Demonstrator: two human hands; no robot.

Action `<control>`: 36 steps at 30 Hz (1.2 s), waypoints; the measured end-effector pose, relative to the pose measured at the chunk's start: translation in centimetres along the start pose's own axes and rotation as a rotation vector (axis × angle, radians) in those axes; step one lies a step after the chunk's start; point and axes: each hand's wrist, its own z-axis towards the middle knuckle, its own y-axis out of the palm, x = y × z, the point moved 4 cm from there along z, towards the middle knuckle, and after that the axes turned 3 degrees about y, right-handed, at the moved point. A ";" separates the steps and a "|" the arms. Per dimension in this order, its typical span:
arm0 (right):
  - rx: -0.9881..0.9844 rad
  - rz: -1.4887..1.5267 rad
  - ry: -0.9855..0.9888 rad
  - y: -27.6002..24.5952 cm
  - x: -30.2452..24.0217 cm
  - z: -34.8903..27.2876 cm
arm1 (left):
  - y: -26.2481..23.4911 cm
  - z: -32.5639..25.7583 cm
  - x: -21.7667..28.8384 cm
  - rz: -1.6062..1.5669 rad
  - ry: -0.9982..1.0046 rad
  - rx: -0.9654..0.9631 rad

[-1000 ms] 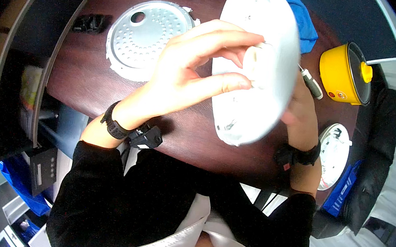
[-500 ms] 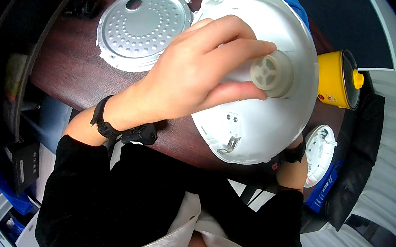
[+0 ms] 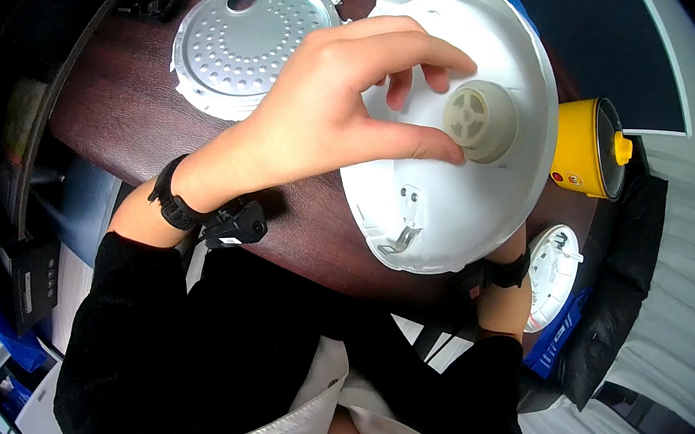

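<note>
Left hand (image 3: 326, 103) has its thumb and fingers pinched around the round beige vent cap (image 3: 480, 121) that sits in the middle of the white cooker lid (image 3: 450, 220), thumb under the cap, index finger arched over the top of it. The lid is held up off the dark wooden table (image 3: 119, 114), its inner face turned toward the camera, tilted a bit (a small metal clip shows near its lower edge). The right hand is almost all hidden behind the lid; only the wrist with a dark band (image 3: 506, 274) pokes out below the rim, so can't tell how that grip is set, though it seems to be propping the lid from behind.

Only the one head view here. On the table left of the lid lies a perforated metal plate (image 3: 247, 43), flat. A small yellow pot (image 3: 583, 145) is off to the right, just past the lid's edge, and a white round part (image 3: 554, 271) lies lower right, beside the wrist.
</note>
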 end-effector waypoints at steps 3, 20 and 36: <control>-0.030 0.014 -0.018 -1.2 0.5 -0.4 | 0.0 -0.1 0.2 -0.061 -0.024 -0.001; -0.014 0.119 -0.021 0.9 -0.3 -0.3 | 0.0 -0.6 1.1 0.075 0.053 0.074; 0.238 -0.187 -0.106 3.0 -3.0 -0.5 | 0.9 -1.2 -1.1 -0.400 -0.293 0.053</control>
